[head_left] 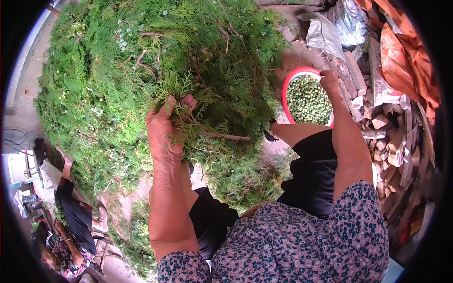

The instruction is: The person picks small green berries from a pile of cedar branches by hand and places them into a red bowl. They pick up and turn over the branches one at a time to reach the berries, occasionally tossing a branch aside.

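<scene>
My left hand (162,128) is closed around a green conifer branch (222,135), its fingers partly behind the leaves. The branch's bare brown stem points to the right. Beyond it rises a large heap of cut conifer branches (108,80), some bearing small pale-green cones. My right hand (330,81) is at the upper right rim of a red-edged basin (286,94). That hand looks curled closed, and whatever its fingers may hold is hidden. Many small round green cones (309,99) fill the basin.
Split firewood (384,151) is stacked at the right, below an orange tarp (406,66). Grey and clear plastic sacks (325,33) lie at the upper right. Another person (75,212) sits at the lower left beside the heap. More cut branches (236,177) lie between my legs.
</scene>
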### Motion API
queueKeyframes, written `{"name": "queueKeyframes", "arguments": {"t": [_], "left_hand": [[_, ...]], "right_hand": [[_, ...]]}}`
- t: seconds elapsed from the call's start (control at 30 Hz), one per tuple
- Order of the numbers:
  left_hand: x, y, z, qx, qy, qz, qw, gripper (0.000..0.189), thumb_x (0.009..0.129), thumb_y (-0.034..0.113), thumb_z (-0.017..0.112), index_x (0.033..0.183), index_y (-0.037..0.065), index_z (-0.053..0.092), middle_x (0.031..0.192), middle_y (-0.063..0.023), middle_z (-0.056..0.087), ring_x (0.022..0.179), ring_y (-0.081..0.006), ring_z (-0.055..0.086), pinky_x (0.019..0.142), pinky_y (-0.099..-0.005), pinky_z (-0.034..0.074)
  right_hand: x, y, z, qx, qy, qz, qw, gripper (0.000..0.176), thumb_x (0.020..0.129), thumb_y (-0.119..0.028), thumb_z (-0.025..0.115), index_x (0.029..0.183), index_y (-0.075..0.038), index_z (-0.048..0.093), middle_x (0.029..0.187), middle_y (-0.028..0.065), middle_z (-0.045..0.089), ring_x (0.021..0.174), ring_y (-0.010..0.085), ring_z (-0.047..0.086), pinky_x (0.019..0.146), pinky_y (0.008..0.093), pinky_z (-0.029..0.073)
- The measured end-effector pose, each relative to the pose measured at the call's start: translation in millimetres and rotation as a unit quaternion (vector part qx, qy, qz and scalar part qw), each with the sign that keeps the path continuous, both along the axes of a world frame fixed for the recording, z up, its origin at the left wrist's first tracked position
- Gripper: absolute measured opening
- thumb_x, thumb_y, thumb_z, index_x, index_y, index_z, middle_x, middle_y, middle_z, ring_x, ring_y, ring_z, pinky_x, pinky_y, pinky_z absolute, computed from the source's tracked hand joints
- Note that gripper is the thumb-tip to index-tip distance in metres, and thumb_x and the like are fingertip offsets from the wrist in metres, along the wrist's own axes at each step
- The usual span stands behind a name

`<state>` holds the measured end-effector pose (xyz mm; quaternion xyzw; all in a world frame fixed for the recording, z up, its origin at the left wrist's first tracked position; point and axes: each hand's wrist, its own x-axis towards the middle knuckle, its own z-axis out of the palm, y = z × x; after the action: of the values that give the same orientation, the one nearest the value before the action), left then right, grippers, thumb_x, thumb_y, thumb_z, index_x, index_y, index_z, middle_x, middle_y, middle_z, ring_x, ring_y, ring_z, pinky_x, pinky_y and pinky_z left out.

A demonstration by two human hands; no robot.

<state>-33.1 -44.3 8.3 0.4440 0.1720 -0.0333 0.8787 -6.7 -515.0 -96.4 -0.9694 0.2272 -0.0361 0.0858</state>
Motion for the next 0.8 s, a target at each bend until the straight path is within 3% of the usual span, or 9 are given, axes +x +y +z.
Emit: {"name": "queueKeyframes", "arguments": {"t": [0.17,0.23,0.33,0.4,0.47,0.63,0.7,0.77,0.8], "left_hand": [[4,0,-7,0.023,0.02,0.007,1.0,0.028,0.088,0.004,0.052,0.111,-0.009,0.042,0.103,-0.024,0.057,0.09,-0.0317,0.062,0.084,-0.0434,0.053],[4,-5,-8,0.002,-0.001,-0.005,1.0,0.028,0.088,0.005,0.051,0.111,-0.009,0.042,0.104,-0.0234,0.057,0.092,-0.0321,0.061,0.085,-0.0432,0.052],[3,-16,-6,-0.027,-0.02,-0.015,0.999,0.029,0.089,0.006,0.05,0.113,-0.009,0.043,0.106,-0.0222,0.057,0.094,-0.0327,0.06,0.085,-0.0429,0.052],[4,-19,-6,-0.036,-0.016,-0.013,0.999,0.03,0.09,0.006,0.05,0.114,-0.01,0.042,0.106,-0.0215,0.057,0.095,-0.0329,0.06,0.085,-0.0429,0.052],[4,-19,-7,-0.047,-0.014,-0.031,0.998,0.031,0.09,0.007,0.049,0.115,-0.01,0.042,0.108,-0.0218,0.056,0.097,-0.0324,0.059,0.086,-0.0425,0.051],[1,-14,-4,-0.049,-0.027,-0.06,0.997,0.036,0.089,0.01,0.054,0.117,-0.008,0.042,0.117,-0.0227,0.052,0.103,-0.0327,0.057,0.087,-0.0423,0.05],[-1,-4,3,0.108,-0.058,-0.13,0.984,0.047,0.086,0.019,0.06,0.123,-0.004,0.042,0.122,-0.0192,0.05,0.11,-0.0323,0.053,0.092,-0.0453,0.044],[0,11,10,0.195,-0.055,-0.085,0.976,0.052,0.084,0.023,0.062,0.125,-0.002,0.043,0.124,-0.017,0.05,0.113,-0.0312,0.05,0.094,-0.0454,0.041],[0,20,12,0.277,-0.05,-0.045,0.959,0.056,0.083,0.028,0.065,0.126,0.0,0.044,0.125,-0.0148,0.05,0.116,-0.0302,0.048,0.096,-0.0456,0.038]], "right_hand": [[-5,-13,-6,-0.006,0.037,0.025,0.999,0.025,0.07,-0.012,0.054,0.089,0.0,0.066,0.092,0.0243,0.062,0.091,0.0369,0.06,0.081,0.0428,0.046],[-11,58,38,0.206,0.022,0.167,0.964,0.029,0.079,-0.017,0.058,0.1,0.001,0.062,0.094,0.0185,0.064,0.089,0.0264,0.062,0.082,0.0358,0.046],[-26,157,61,0.484,0.139,0.329,0.799,0.054,0.077,-0.025,0.069,0.121,0.0,0.05,0.115,0.0176,0.057,0.105,0.0224,0.055,0.089,0.0346,0.044],[-39,210,61,0.415,0.148,0.471,0.764,0.073,0.072,-0.041,0.071,0.127,0.0,0.044,0.125,0.0204,0.05,0.114,0.0303,0.05,0.094,0.0374,0.041],[-51,245,51,0.347,0.127,0.525,0.767,0.072,0.076,-0.042,0.066,0.128,0.001,0.041,0.121,0.022,0.051,0.112,0.0349,0.049,0.092,0.0408,0.041],[-51,279,30,0.341,0.186,0.475,0.79,0.058,0.079,-0.031,0.064,0.124,-0.002,0.044,0.108,0.022,0.056,0.102,0.0377,0.053,0.086,0.0438,0.043],[-50,285,31,0.315,0.228,0.451,0.803,0.051,0.079,-0.027,0.063,0.12,-0.002,0.049,0.102,0.0213,0.059,0.097,0.0378,0.055,0.083,0.044,0.044],[-48,279,24,0.337,0.106,0.465,0.811,0.029,0.08,-0.011,0.058,0.107,0.001,0.057,0.075,0.0139,0.062,0.07,0.0289,0.059,0.065,0.0373,0.045],[-47,274,23,0.337,0.105,0.468,0.81,0.029,0.08,-0.011,0.058,0.107,0.001,0.057,0.075,0.0139,0.062,0.07,0.0289,0.059,0.065,0.0373,0.045]]}}
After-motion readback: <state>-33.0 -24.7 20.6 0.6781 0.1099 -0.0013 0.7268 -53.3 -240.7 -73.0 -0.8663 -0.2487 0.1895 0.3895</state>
